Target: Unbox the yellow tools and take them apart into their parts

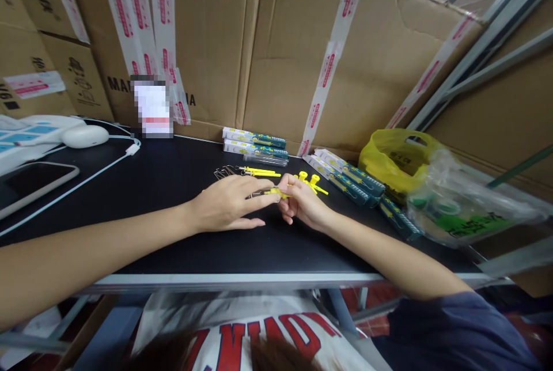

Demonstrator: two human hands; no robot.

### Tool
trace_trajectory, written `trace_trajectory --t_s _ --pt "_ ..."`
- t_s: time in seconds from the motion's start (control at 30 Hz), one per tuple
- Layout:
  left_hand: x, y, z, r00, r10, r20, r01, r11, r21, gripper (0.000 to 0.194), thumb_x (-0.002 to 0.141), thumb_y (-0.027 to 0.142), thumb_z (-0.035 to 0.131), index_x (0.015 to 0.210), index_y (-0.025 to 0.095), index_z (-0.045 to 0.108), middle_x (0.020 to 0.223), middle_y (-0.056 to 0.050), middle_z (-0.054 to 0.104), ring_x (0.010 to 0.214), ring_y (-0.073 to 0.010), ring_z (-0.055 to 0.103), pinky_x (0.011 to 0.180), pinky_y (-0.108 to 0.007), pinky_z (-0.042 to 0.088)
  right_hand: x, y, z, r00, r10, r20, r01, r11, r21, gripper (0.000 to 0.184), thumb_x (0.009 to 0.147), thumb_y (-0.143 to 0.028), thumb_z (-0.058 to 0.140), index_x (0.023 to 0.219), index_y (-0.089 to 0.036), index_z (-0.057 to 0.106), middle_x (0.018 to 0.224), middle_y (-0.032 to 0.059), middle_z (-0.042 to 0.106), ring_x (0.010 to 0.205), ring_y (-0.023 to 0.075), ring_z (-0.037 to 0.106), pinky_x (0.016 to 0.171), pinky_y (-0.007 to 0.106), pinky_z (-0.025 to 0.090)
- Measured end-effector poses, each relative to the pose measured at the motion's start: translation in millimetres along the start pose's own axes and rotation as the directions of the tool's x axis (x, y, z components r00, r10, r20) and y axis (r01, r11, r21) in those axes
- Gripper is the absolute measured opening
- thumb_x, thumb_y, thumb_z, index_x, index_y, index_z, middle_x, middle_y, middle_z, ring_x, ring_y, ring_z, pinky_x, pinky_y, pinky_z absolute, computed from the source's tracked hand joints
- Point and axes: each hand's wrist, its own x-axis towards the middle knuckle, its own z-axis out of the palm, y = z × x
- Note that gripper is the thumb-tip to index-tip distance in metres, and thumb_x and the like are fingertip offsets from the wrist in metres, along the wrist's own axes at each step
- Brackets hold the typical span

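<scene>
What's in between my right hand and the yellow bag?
In the head view, slim printed boxes lie between your right hand and the yellow bag, with little yellow pieces closer to your hand.

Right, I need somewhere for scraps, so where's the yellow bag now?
In the head view, the yellow bag is on the right, at the back of the table, between the slim boxes and the clear bag.

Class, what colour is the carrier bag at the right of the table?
Yellow, clearest in the head view.
</scene>
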Motion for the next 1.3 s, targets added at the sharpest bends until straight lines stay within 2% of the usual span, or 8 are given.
trace_trajectory --t_s 0.17,0.3,0.43,0.6,0.7,0.87,1.0,1.3 --pt "-4.4 -5.7 11.3 0.976 -0.203 0.080 0.208 0.976 -0.060 0.036 0.094 0.026 0.045 0.130 0.021 0.044 0.120 -0.007 0.061 0.104 -0.0177 0.061 0.084 -0.026 0.048 -0.4 -3.2 -1.0 0.999 0.034 0.025 -0.033 0.999 -0.036 0.029 0.082 -0.041 0.059 0.082 -0.023 0.036 0.051 -0.0099 0.052 0.034 0.0045 0.035 0.031 0.013 0.033" --pt "-8.4 -15.4 14.2 0.949 -0.283 0.138 0.293 0.954 -0.065 0.037 0.095 0.030 0.045 0.131 0.024 0.046 0.109 -0.004 0.066 0.096 -0.0163 0.064 0.081 -0.025 0.049 1.7 -2.2 -6.4 0.998 0.063 -0.014 -0.064 0.990 -0.125 0.031 0.085 -0.048 0.054 0.085 -0.023 0.037 0.053 -0.0089 0.054 0.032 0.0039 0.032 0.028 0.012 0.027" --pt "-9.8 -19.5 15.6 0.939 -0.306 0.155 0.315 0.949 -0.034 0.037 0.095 0.032 0.045 0.131 0.026 0.048 0.103 -0.002 0.067 0.091 -0.0161 0.064 0.077 -0.024 0.049 2.9 0.7 -10.0 0.991 0.067 -0.113 -0.097 0.951 -0.293 0.034 0.088 -0.054 0.045 0.081 -0.022 0.039 0.050 -0.0083 0.052 0.030 0.0037 0.030 0.025 0.011 0.020" --pt "-11.1 -23.8 17.1 0.940 -0.300 0.160 0.318 0.943 -0.096 0.037 0.096 0.032 0.043 0.132 0.025 0.048 0.117 -0.002 0.064 0.101 -0.0163 0.062 0.086 -0.026 0.048 2.2 1.4 -10.4 0.990 0.055 -0.127 -0.104 0.902 -0.420 0.038 0.090 -0.054 0.040 0.075 -0.020 0.042 0.051 -0.0073 0.049 0.032 0.0025 0.033 0.027 0.010 0.021" --pt "-10.9 -25.8 16.1 0.942 -0.289 0.170 0.305 0.949 -0.080 0.036 0.096 0.031 0.042 0.130 0.026 0.050 0.120 -0.002 0.063 0.104 -0.0161 0.061 0.088 -0.026 0.047 2.8 2.7 -11.8 0.993 0.060 -0.100 -0.095 0.907 -0.410 0.037 0.089 -0.054 0.042 0.076 -0.020 0.041 0.053 -0.0071 0.050 0.033 0.0020 0.033 0.028 0.010 0.020" --pt "-10.3 -27.8 14.5 0.947 -0.277 0.165 0.273 0.961 0.044 0.034 0.095 0.031 0.044 0.127 0.025 0.054 0.107 -0.003 0.067 0.091 -0.0169 0.064 0.078 -0.026 0.049 3.3 5.3 -14.5 0.997 0.060 -0.037 -0.070 0.925 -0.374 0.036 0.088 -0.054 0.045 0.078 -0.020 0.040 0.056 -0.0075 0.050 0.035 0.0018 0.032 0.028 0.010 0.020" --pt "-9.8 -28.1 14.6 0.949 -0.276 0.151 0.268 0.961 0.069 0.033 0.096 0.033 0.041 0.124 0.023 0.056 0.101 -0.004 0.068 0.089 -0.0166 0.065 0.075 -0.025 0.049 2.9 5.8 -15.4 1.000 0.030 -0.009 -0.031 0.929 -0.369 0.034 0.088 -0.053 0.047 0.079 -0.020 0.039 0.060 -0.0073 0.051 0.037 0.0019 0.033 0.028 0.009 0.020" --pt "-7.4 -25.3 13.5 0.908 -0.338 0.247 0.338 0.940 0.047 0.032 0.096 0.032 0.039 0.121 0.021 0.057 0.113 -0.005 0.067 0.097 -0.0187 0.065 0.082 -0.030 0.050 5.5 8.4 -21.3 0.990 -0.115 0.087 0.143 0.873 -0.466 0.028 0.089 -0.046 0.050 0.085 -0.021 0.039 0.067 -0.0061 0.054 0.039 0.0030 0.038 0.033 0.013 0.027"
